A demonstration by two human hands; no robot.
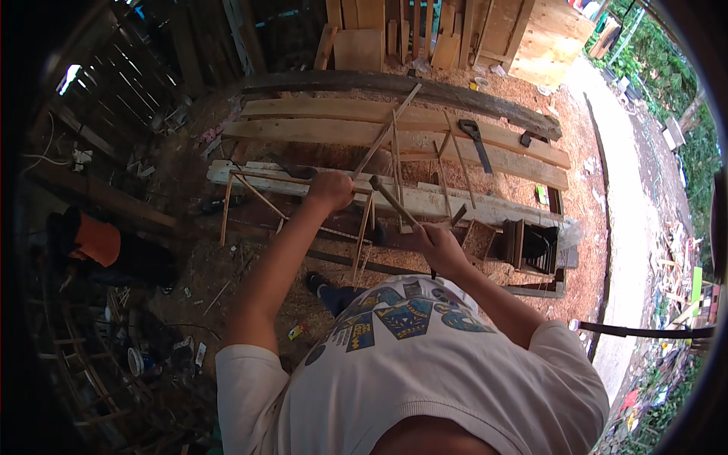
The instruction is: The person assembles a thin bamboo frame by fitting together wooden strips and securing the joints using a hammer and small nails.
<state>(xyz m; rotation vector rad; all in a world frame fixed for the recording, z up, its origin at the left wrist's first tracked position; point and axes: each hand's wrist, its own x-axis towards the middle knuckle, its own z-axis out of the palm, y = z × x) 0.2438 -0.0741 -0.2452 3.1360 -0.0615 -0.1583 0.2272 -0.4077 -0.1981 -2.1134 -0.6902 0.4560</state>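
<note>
My left hand (330, 190) is closed in a fist around the lower end of a long, thin wooden strip (387, 130). The strip slants up and away to the right, over the planks. My right hand (441, 248), lower and to the right, is closed around a short wooden stick (394, 202), whose darker end points toward my left hand. Another short piece with a dark end (458, 215) shows just beyond the right fingers; I cannot tell whether it is held too. Thin wooden frames (365, 227) stand around both hands.
Long planks (318, 130) lie across the work area, with a handsaw (475, 142) on them at the right. Dark stacked wooden pieces (531, 246) sit right of my right hand. Boards (359, 50) lean at the back. An orange-and-black object (97, 239) stands left. Wood shavings (580, 197) cover the ground.
</note>
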